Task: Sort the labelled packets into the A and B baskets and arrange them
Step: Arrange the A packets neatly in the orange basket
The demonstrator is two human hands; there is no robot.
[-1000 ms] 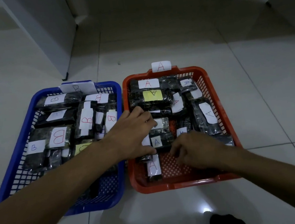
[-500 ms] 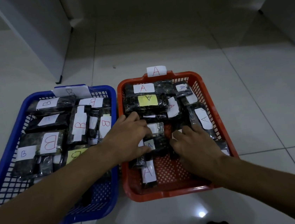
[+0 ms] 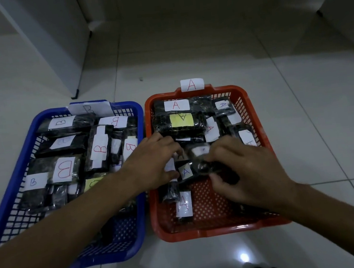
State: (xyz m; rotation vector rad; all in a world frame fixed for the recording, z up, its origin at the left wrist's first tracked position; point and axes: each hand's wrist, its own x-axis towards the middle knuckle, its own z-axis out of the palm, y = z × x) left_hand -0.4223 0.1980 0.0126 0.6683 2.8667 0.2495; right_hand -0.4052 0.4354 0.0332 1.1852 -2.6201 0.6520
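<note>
**Both hands on a small A packet in the middle of the orange basket**

The small dark packet [image 3: 194, 170], with a white label marked A in blue, lies near the middle of the orange basket [image 3: 222, 230], between the two hands. The left hand [image 3: 152, 160] reaches over the left wall of the orange basket; its curled fingers and thumb pinch the packet's left end. The right hand [image 3: 244, 170] comes in from the near right corner, fingers bent round the packet's right end, thumb underneath. How firmly each hand grips cannot be told, but both close on the same packet.

Just nearer the front edge of the orange basket lies another packet [image 3: 183, 203] with a red A on a white label, close beside the left hand's thumb. Toward the far edge are a packet with a yellow label [image 3: 181, 120] and one with a white A label [image 3: 176, 104]; more A packets stand along the right wall. A white tag marked A [image 3: 192, 84] sits on the far rim.

The blue basket [image 3: 119, 252] stands just beside the orange one, on its left, the rims nearly touching. It holds dark packets labelled B, among them one with a large red B [image 3: 65, 169], and the left forearm crosses its near right corner.

Both baskets rest on a floor [image 3: 300, 97] of pale glossy tiles. White cabinet bases [image 3: 51, 49] rise at the far left and the far right.
</note>
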